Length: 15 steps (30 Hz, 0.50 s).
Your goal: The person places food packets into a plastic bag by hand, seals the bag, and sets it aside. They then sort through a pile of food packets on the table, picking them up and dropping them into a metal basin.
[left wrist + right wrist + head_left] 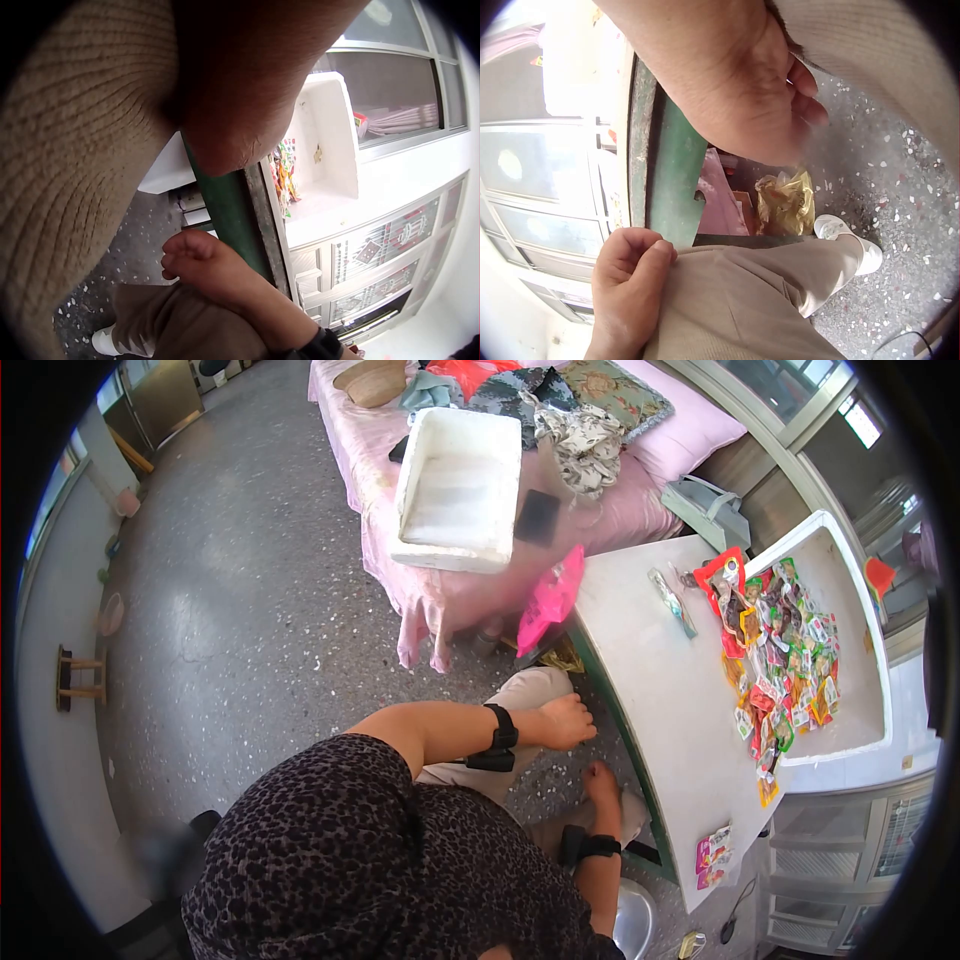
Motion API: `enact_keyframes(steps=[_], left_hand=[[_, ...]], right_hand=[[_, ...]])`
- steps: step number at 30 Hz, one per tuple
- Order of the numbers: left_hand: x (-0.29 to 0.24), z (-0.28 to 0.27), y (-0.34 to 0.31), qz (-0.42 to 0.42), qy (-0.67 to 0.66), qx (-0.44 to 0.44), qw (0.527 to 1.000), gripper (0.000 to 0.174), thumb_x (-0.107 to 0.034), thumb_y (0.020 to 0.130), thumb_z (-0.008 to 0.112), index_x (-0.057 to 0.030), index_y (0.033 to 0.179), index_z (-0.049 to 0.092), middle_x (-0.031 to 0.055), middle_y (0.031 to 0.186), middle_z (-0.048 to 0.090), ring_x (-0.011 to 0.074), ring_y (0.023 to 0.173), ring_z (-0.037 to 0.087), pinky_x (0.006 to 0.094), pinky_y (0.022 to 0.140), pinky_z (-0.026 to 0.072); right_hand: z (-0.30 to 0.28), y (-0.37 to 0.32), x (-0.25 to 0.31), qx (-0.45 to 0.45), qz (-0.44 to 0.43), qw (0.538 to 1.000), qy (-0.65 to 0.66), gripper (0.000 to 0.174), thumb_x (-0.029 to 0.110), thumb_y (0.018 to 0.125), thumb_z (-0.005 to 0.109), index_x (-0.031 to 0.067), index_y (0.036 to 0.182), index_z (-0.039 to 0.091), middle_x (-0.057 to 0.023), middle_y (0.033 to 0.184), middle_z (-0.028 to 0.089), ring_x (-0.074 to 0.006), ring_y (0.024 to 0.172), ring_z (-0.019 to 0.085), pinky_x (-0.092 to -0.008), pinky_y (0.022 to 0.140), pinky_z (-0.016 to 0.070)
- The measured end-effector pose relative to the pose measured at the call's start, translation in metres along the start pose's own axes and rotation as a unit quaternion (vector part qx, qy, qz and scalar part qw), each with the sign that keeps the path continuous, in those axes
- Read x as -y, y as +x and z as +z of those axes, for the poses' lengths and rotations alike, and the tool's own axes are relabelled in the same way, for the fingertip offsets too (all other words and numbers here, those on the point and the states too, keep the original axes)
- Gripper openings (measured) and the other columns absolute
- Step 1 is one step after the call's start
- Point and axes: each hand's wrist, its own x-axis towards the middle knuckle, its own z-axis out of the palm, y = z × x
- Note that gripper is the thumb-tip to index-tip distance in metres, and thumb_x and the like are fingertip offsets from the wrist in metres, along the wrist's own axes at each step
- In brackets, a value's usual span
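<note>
My left hand (565, 722) rests on the trousered left knee, its fingers loosely curled around nothing, as the right wrist view shows of the same left hand (630, 281). Over the other leg lies my right hand (603, 784), also relaxed and holding nothing; its bent fingers show in the left wrist view on this right hand (202, 259). Both hands are beside the near edge of a white-topped table (640, 650) with a green side (225, 217). On the tabletop, a pile of small colourful snack packets (790, 650) spills from a tilted white foam box (868, 690).
Two pink packets (712, 857) and a clear wrapped item (672, 602) lie on the table. A second white foam box (460, 490) stands on a bed with a pink cover (385, 540). A pink bag (552, 600) hangs near the table corner. A metal basin (634, 920) stands below.
</note>
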Motion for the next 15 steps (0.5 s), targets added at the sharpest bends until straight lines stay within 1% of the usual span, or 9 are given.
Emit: enact_keyframes(steps=[4,10,14,15], left_hand=[[0.001,0.002,0.001,0.0,-0.015,0.0,1.0,0.013,-0.021,0.063,0.051,-0.012,0.073,0.054,0.0029,0.071,0.054,0.0192,0.073,0.053,0.0317,0.067,0.0347],[0.0,0.0,0.001,-0.009,-0.013,0.021,1.0,0.015,-0.022,0.064,0.051,-0.0113,0.074,0.054,0.0041,0.073,0.055,0.0201,0.075,0.053,0.0316,0.068,0.0352],[0.001,-0.003,0.002,-0.006,-0.017,0.026,1.0,0.015,-0.021,0.064,0.052,-0.0109,0.074,0.054,0.0043,0.074,0.055,0.02,0.076,0.053,0.0321,0.068,0.036],[0.001,-0.003,0.003,-0.006,-0.017,0.025,1.0,0.014,-0.021,0.064,0.052,-0.0109,0.074,0.054,0.0044,0.074,0.055,0.02,0.076,0.053,0.0323,0.068,0.0362]], right_hand=[[0.003,0.0,-0.002,-0.01,0.002,1.0,0.013,0.018,0.016,0.066,0.052,0.0025,0.078,0.053,-0.0194,0.076,0.055,-0.0338,0.074,0.054,-0.0372,0.061,0.043],[0.004,-0.003,-0.006,-0.021,-0.002,1.0,0.017,0.018,0.018,0.068,0.051,0.0042,0.079,0.053,-0.0192,0.076,0.056,-0.0344,0.075,0.054,-0.0378,0.062,0.0429],[0.006,-0.003,-0.009,-0.011,0.01,1.0,-0.018,0.019,0.02,0.069,0.051,0.0049,0.08,0.053,-0.0183,0.077,0.056,-0.0343,0.075,0.054,-0.0385,0.062,0.0427],[-0.001,-0.006,0.0,-0.003,0.018,1.0,-0.019,0.019,0.021,0.069,0.051,0.0048,0.08,0.053,-0.0181,0.076,0.056,-0.0342,0.074,0.054,-0.0387,0.062,0.0425]])
